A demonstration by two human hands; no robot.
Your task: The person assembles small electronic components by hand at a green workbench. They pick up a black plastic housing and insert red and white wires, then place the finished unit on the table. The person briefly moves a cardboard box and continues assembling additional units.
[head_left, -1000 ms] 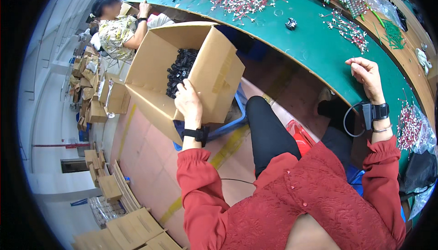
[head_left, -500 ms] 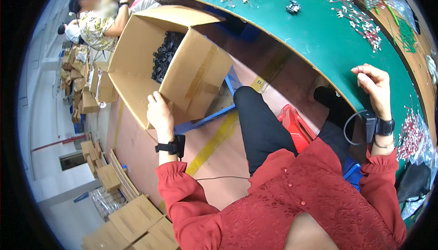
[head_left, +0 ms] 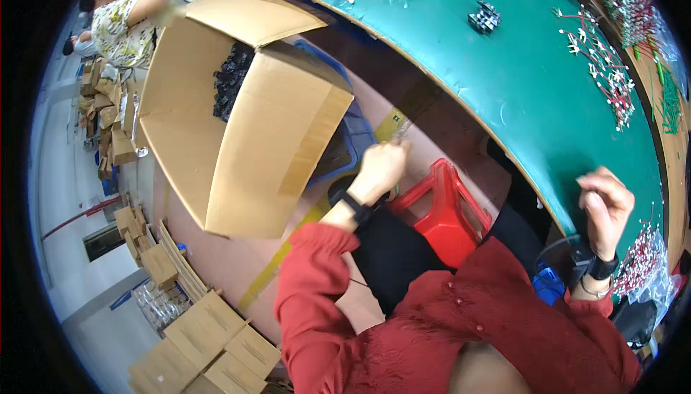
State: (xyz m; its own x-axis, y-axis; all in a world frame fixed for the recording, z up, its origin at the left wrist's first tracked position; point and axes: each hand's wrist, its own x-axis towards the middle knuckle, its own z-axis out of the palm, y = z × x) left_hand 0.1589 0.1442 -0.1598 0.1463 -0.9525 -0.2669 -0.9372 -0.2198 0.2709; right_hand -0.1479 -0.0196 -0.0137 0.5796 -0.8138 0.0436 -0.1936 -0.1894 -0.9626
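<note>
My left hand (head_left: 384,169) is in the air above my left knee, between the cardboard box and the table edge. Its fingers are closed and slightly blurred; what they hold, if anything, I cannot make out. Over the near edge of the green table (head_left: 525,77) hovers my right hand (head_left: 609,205), fingers curled toward the thumb, any content hidden. On my left the open cardboard box (head_left: 277,135) lies tilted, with a heap of small black parts (head_left: 232,81) inside. A small cluster of black parts (head_left: 484,17) rests on the tabletop.
Red-and-white wired connectors (head_left: 601,70) are spread across the table, with a bagged pile (head_left: 640,268) near my right wrist. A red plastic stool (head_left: 448,214) stands beside my legs. Under the box is a blue crate (head_left: 358,131). Another person (head_left: 126,23) works at far left.
My left hand has left the box's edge and moved right, over my knee. The view has shifted, and the box appears more turned. My right hand stays over the table edge.
</note>
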